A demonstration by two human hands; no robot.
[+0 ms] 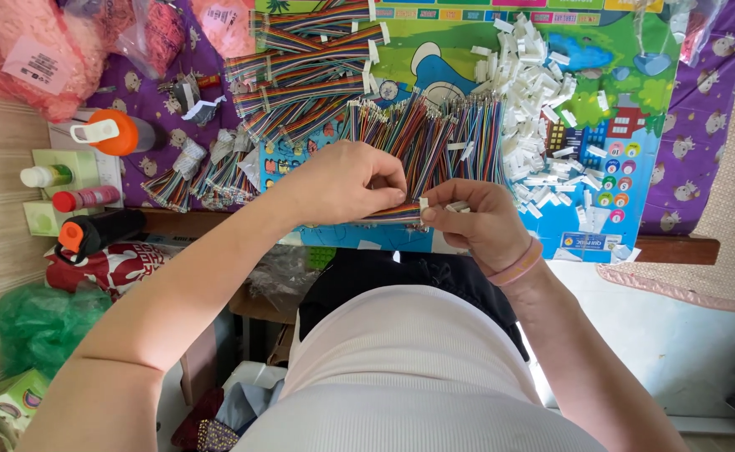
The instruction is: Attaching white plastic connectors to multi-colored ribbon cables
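two hands meet over the table's (677, 249) near edge: left hand (346, 180) pinches a rainbow ribbon cable (394, 214) flat, right hand (476, 219) grips a white connector (424, 203) at its tip. keeping wires level and square probably seats them cleanly.

Low wooden table (677, 249) draped in purple animal-print cloth (702, 125), a colourful cartoon play mat (602, 100) over it. Pale floor (660, 335) beneath the right edge. Even daylight, soft shadows.
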